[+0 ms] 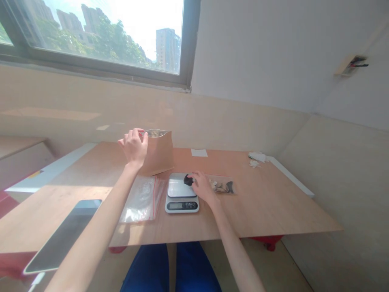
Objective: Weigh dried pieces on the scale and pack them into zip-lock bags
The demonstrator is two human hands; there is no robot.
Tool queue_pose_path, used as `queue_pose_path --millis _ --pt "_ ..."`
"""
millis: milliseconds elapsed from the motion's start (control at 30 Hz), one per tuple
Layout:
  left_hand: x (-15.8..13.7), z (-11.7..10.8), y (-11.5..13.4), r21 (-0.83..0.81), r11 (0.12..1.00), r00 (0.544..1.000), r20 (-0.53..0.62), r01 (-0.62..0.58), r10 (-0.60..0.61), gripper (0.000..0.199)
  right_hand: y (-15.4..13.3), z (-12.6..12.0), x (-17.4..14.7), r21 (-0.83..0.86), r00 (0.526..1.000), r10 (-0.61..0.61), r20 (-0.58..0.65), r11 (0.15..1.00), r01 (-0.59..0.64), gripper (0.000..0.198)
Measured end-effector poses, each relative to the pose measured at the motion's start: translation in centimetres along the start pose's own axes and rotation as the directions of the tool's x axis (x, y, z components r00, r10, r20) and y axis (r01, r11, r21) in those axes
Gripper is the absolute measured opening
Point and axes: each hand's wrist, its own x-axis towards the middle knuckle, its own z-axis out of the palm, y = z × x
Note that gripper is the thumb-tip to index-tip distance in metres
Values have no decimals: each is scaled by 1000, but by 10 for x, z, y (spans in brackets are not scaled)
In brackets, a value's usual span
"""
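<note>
My left hand (134, 147) has its fingers closed on the top left edge of a brown paper bag (159, 152). The bag stands upright, its mouth apart, with pale pieces showing inside. Over the metal plate of a white kitchen scale (182, 206), my right hand (201, 185) pinches a small black piece (188, 179) of a kind I cannot make out. Whether the piece rests on the plate is unclear. Just right of the scale, partly behind my right hand, lies a clear bag (229, 187) of pale and dark pieces. The scale's display is unreadable.
Clear zip bags (141, 198) with red strips lie left of the scale. A tablet (65, 235) is at the front left, a cable by its lower corner. White paper (199, 153) and some scraps (257, 157) lie at the back of the wooden table (273, 202), by the wall.
</note>
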Motion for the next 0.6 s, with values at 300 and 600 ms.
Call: queue_pose_path --millis 300,600 --pt "-12 -61 10 132 990 893 449 -39 -24 31 -77 -33 21 287 931 -263 -252 899 332 33" --pt "-74 -92 7 -44 999 776 629 -25 47 25 -119 -12 15 -52 925 -326 197 938 342 32"
